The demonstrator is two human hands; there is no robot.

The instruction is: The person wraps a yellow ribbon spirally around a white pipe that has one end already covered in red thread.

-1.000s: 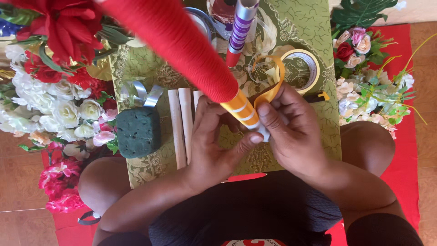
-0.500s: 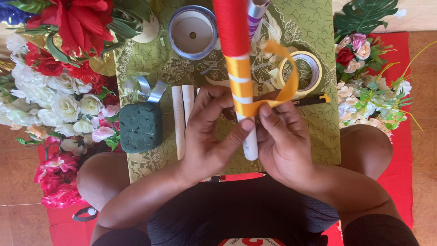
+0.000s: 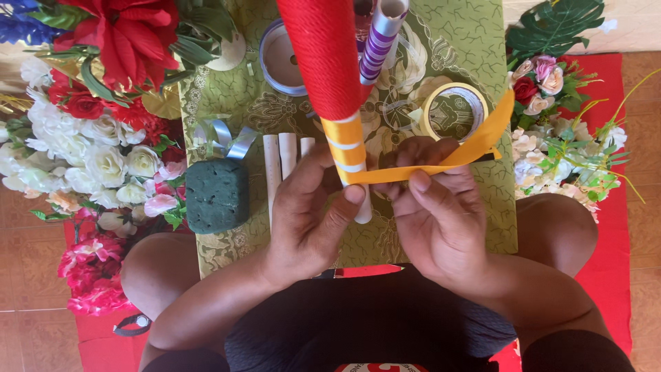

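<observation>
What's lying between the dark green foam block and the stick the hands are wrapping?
In the head view, three white rolled tubes lie side by side on the gold cloth, between the green foam block and the ribbon-wrapped stick.

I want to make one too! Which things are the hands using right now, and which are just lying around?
In use:
- left hand and right hand
- white tube wound in red and orange
- orange ribbon

Lying about:
- green foam block
- tape roll
- spare white tubes
- purple-striped tube
- silver ribbon
- flowers
</observation>
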